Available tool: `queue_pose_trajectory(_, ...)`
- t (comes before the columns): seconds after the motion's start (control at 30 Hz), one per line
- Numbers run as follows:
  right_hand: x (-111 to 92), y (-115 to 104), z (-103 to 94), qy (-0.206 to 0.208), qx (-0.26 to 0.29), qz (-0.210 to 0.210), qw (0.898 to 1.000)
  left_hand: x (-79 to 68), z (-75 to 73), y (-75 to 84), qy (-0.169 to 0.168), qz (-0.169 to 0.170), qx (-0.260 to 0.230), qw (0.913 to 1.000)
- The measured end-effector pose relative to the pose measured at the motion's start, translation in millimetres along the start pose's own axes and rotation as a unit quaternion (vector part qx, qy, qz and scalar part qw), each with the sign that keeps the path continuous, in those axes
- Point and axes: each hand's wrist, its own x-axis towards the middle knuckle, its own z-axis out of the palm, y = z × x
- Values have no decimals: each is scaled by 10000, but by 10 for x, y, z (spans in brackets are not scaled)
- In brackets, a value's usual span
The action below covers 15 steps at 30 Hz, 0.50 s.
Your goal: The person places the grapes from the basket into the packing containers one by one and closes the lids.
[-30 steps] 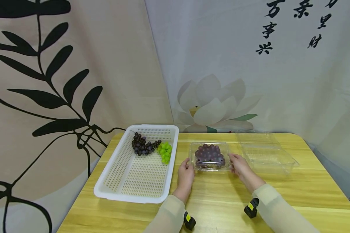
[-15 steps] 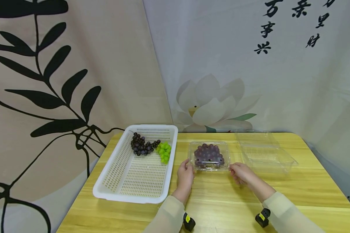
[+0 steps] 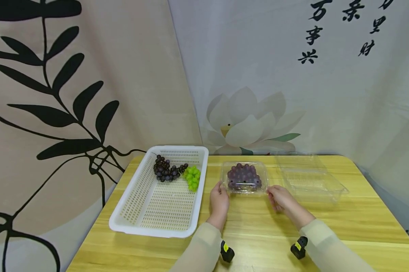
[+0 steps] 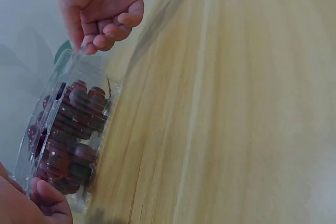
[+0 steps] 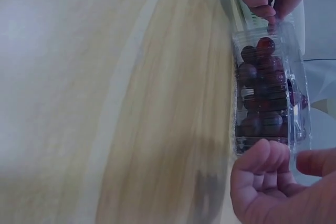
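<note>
Between my hands is a clear plastic clamshell container [image 3: 245, 191], its lid down over a bunch of dark red-purple grapes [image 3: 244, 175]. My left hand [image 3: 219, 204] pinches its near left corner by the rim, as the right wrist view also shows. At the near right corner, my right hand [image 3: 285, 201] pinches the rim between thumb and index finger. In the left wrist view, the other fingers of the right hand [image 4: 105, 9] curl loosely under the palm. Dark grapes [image 5: 262, 82] show through the container's ribbed side in the right wrist view.
A white perforated basket [image 3: 114, 223] stands on the left of the wooden table [image 3: 258, 245]. Inside lie black grapes [image 3: 167, 172] and green grapes [image 3: 192, 178]. On the right, an empty clear clamshell [image 3: 313, 181] sits with its lid raised. Printed cloth hangs behind the table.
The grape container has shifted slightly away from the person, with both hands following. My right fingers slid down to the near right corner, then moved slightly forward with it.
</note>
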Motion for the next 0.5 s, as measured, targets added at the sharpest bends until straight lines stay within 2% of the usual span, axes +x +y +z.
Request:
queue_pose_trajectory(0.1, 57, -7, 9, 117, -2, 29, 9999, 43, 38, 17, 132, 1, 126, 9998)
queue_pose_trajectory(0.27, 141, -31, 27, 216, 122, 60, 9997, 120, 98, 35, 239, 79, 74, 9997)
queue_pose_trajectory(0.5, 168, -78, 51, 323, 148, 141, 9993, 166, 122, 65, 392, 73, 217, 9990)
